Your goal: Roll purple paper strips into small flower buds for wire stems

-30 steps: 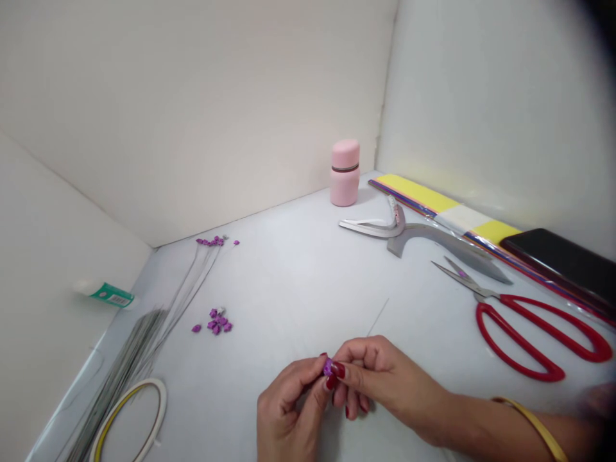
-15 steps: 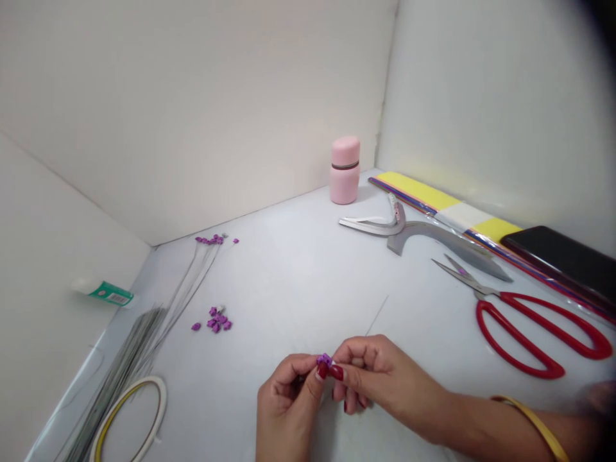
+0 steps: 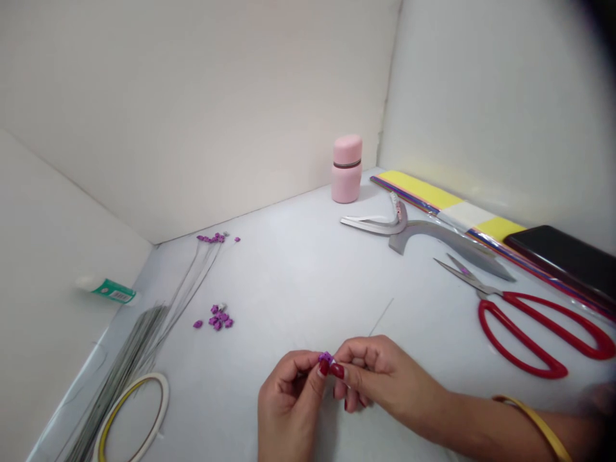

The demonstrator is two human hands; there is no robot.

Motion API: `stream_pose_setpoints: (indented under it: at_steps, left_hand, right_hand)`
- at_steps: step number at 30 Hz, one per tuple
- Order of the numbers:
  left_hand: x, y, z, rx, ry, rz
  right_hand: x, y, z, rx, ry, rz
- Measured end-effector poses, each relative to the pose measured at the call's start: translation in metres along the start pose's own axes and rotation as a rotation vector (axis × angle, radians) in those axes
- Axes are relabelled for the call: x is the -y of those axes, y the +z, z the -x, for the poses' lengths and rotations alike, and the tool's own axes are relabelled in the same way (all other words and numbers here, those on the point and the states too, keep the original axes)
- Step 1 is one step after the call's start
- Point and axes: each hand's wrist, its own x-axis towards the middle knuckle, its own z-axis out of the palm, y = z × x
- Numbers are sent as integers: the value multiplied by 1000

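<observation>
Near the front of the white table, my left hand (image 3: 293,401) pinches a small purple paper flower (image 3: 326,357) between thumb and forefinger. My right hand (image 3: 373,372) meets it from the right, its thumb and forefinger closed at the flower's base, where a bit of white shows. A thin wire (image 3: 382,316) sticks out beyond the right hand's knuckles; its lower part is hidden by the fingers. To the left lies a small cluster of purple flowers (image 3: 220,319), with a single purple bud (image 3: 197,325) beside it.
Wire-stemmed purple flowers (image 3: 214,238), a wire bundle (image 3: 120,372), a tape roll (image 3: 163,410) and a green-labelled tube (image 3: 113,290) are at left. Right are red-handled scissors (image 3: 524,333), grey strips (image 3: 447,240), coloured paper (image 3: 414,186) and a black case (image 3: 568,260). A pink flask (image 3: 347,170) stands behind.
The whole view has shifted slightly, moving everything a few pixels to the right. Both hands keep the same pinch on the purple flower.
</observation>
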Motion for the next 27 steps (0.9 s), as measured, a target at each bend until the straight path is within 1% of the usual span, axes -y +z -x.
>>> stream_pose_setpoints:
  at_steps: [2, 5, 7, 9, 13, 16, 18, 20, 23, 25, 27]
  left_hand:
    - [-1, -1, 1, -18, 160, -158]
    - [0, -2, 3, -59, 453, -388]
    - [1, -3, 3, -73, 600, -501]
    - [3, -4, 3, -59, 668, -567]
    - [6, -4, 3, -32, 706, -609]
    - [6, -3, 3, -31, 706, -589]
    - [6, -3, 3, -11, 656, -512]
    - [5, -4, 2, 38, 537, -386]
    - [4, -6, -1, 90, 312, -191]
    - [2, -7, -3, 109, 213, -91]
    - [2, -6, -4, 146, 154, -8]
  right_hand:
    - [-1, 0, 0, -2, 4, -7]
    - [-1, -1, 0, 11, -1, -22]
    - [-1, -1, -1, 24, -22, -32]
    - [-2, -2, -1, 29, -40, -39]
    - [-2, -3, -3, 32, -47, -47]
    - [-1, -3, -3, 35, -52, -44]
    - [0, -3, -3, 37, -48, -34]
    - [1, -3, -3, 43, -49, -38]
    - [2, -3, -3, 62, -50, -64]
    - [2, -4, -2, 75, -32, -65]
    - [2, -4, -1, 75, -7, -50]
